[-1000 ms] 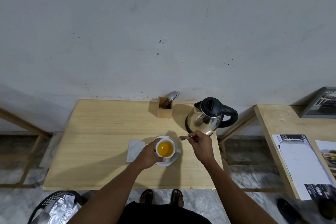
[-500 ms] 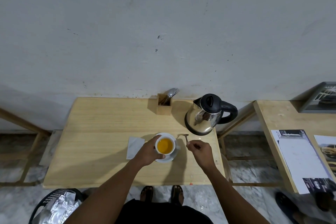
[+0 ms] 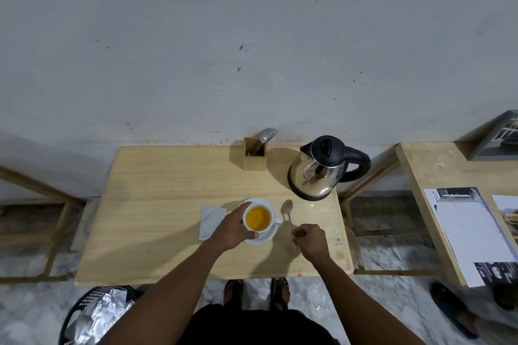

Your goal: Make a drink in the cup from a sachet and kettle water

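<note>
Pale wood makes up the table (image 3: 157,204), which stands against a grey wall. Left of its middle, toward the front edge, a white sachet (image 3: 210,221) lies flat, just beside the saucer (image 3: 266,238). The left hand (image 3: 234,228) reaches in from the front edge with its forearm angled up and right, fingers curled round the left side of the white cup (image 3: 258,218), thumb on the near rim. The cup sits on the saucer and holds a clear orange drink; its small handle points right. Right of it a metal spoon (image 3: 288,218) lies on the tabletop, bowl toward the back edge. The right hand (image 3: 309,239) is loosely fisted over the spoon's handle, knuckles up; the fingers hide whether they pinch it. Near the back edge stands a wooden holder (image 3: 253,158) with cutlery, and at the back right corner a steel kettle (image 3: 319,173), black lid closed, handle pointing right.
</note>
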